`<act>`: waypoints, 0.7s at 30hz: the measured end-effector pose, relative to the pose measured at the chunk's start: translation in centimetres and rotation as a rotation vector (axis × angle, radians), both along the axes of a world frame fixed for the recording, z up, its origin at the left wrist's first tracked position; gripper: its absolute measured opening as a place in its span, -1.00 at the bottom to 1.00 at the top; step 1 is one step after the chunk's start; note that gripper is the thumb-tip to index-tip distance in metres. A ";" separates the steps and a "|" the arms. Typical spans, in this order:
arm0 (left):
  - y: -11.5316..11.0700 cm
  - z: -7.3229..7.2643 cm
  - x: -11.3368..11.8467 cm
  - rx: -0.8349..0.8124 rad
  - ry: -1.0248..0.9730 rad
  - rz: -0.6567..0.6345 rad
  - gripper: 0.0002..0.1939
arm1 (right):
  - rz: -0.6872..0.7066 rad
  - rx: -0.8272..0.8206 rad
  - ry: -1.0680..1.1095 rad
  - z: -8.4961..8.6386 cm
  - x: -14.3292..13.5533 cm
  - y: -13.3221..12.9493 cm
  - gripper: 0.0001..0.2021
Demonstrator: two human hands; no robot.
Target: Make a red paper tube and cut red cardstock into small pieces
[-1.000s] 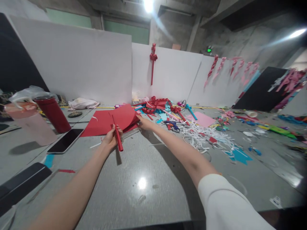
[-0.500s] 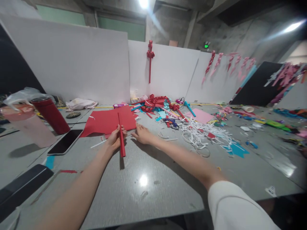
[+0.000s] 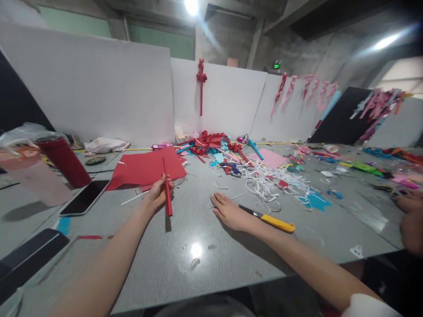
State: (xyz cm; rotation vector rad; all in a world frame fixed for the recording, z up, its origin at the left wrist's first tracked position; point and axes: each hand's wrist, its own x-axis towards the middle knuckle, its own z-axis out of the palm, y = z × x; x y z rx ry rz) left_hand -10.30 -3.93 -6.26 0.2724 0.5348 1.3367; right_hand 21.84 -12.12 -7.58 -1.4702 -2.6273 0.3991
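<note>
A person's left hand is clamping its fingers around a rolled red paper tube at the near edge of stacked red paper sheets. Right of the sheets, the right hand is reaching low over the table, fingers slightly apart; a yellow-handled knife is lying farther right.

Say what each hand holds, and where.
Left hand: the red tube, gripped near its middle. Right hand: nothing visibly held.
</note>
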 end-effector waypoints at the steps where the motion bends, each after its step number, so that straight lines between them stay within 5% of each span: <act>1: 0.0 -0.1 0.0 -0.002 0.003 0.000 -0.71 | 0.029 -0.004 0.020 -0.1 0.5 -0.2 -0.36; 11: 0.1 -0.5 0.1 0.015 -0.028 -0.019 -0.73 | 0.111 0.033 0.107 -0.3 0.7 -0.3 -0.40; 15: 0.0 -0.5 0.1 0.001 -0.018 -0.005 -0.72 | 0.084 0.114 0.088 1.4 1.2 -1.0 -0.46; 21: 0.4 -0.7 0.2 -0.004 0.002 -0.021 -0.75 | -0.437 0.404 -0.140 5.2 10.6 -2.5 -0.74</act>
